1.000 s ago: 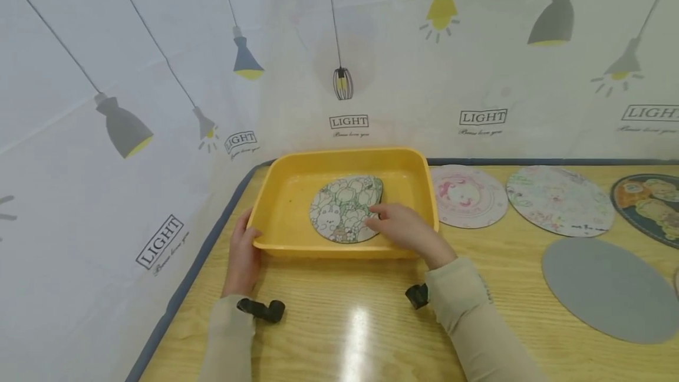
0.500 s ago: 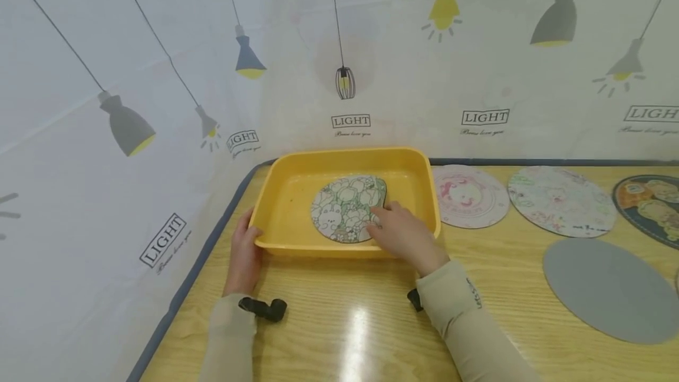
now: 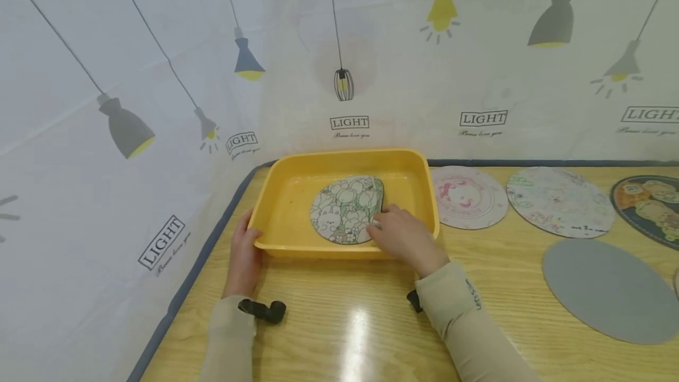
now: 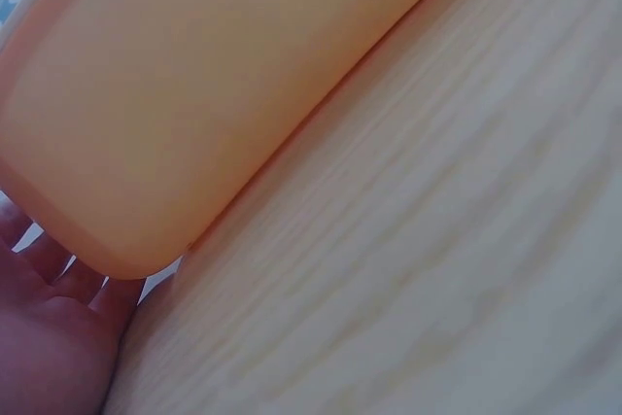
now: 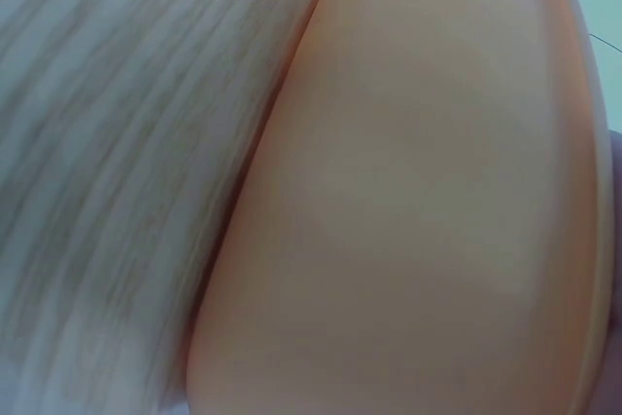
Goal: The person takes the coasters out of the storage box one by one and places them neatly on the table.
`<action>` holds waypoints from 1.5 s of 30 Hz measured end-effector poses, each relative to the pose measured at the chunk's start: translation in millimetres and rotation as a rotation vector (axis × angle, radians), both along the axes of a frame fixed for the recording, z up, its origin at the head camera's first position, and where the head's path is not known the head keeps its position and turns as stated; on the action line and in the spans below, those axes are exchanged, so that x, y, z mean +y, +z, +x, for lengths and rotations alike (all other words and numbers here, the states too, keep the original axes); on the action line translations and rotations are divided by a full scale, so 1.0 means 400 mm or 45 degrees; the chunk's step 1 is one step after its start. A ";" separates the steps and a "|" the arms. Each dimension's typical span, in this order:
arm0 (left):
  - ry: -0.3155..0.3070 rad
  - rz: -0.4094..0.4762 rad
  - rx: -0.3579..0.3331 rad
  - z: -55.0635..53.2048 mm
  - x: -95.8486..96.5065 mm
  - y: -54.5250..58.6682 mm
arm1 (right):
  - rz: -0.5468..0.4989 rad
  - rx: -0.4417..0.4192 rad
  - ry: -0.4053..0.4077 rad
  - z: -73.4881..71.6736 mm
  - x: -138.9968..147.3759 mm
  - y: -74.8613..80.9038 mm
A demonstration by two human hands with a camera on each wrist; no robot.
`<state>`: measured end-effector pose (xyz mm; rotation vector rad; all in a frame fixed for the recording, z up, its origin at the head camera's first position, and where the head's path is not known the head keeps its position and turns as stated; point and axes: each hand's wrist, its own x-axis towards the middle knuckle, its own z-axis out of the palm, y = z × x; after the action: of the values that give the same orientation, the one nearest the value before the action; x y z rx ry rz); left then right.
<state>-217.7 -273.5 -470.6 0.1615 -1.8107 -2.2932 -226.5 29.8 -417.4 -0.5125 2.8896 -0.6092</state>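
Observation:
A yellow tray [image 3: 297, 250] stands on the wooden table. My left hand [image 3: 245, 258] holds its near left corner, thumb over the rim. In the left wrist view the fingers [image 4: 83, 282] lie against the tray's outer wall [image 4: 175, 104]. Inside the tray is a round mat [image 3: 345, 205] printed with a rabbit and tulips, its dark edge showing at the right. My right hand [image 3: 405, 237] reaches over the near rim and pinches the mat's lower right edge, thumb on top; its other fingertips are hidden. The right wrist view shows mostly the tray's outer wall [image 5: 389, 182].
Right of the tray lie a pink printed round mat [image 3: 469, 196], a pale floral one [image 3: 561, 201], a dark food-printed one [image 3: 649, 205] and a plain grey one [image 3: 610, 290]. A cloth printed with lamps [image 3: 398, 87] hangs behind and to the left of the table [image 3: 318, 323].
My right hand has shifted slightly, its fingers going from stretched over the printed mat to curled at its right edge. The left hand and tray have stayed put.

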 end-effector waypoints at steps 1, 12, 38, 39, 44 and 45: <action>0.001 -0.002 -0.001 0.001 0.000 0.000 | -0.001 -0.003 -0.003 0.000 0.000 -0.001; 0.000 -0.013 -0.010 0.004 0.000 0.004 | 0.003 -0.129 0.016 -0.002 -0.003 0.002; 0.007 -0.002 -0.008 0.001 -0.001 0.002 | -0.044 -0.151 0.029 -0.001 0.000 0.002; 0.006 0.000 -0.009 0.001 -0.001 0.002 | -0.043 -0.155 0.041 -0.001 0.001 0.003; 0.006 0.002 -0.013 0.004 -0.001 0.004 | -0.004 -0.140 0.104 -0.001 0.002 -0.003; 0.005 0.007 -0.016 0.005 -0.001 0.004 | 0.002 -0.129 0.110 -0.002 0.001 -0.005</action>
<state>-215.8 -273.9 -468.9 0.1802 -1.8087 -2.2996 -227.2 30.1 -419.2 -0.5853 2.7570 -0.6023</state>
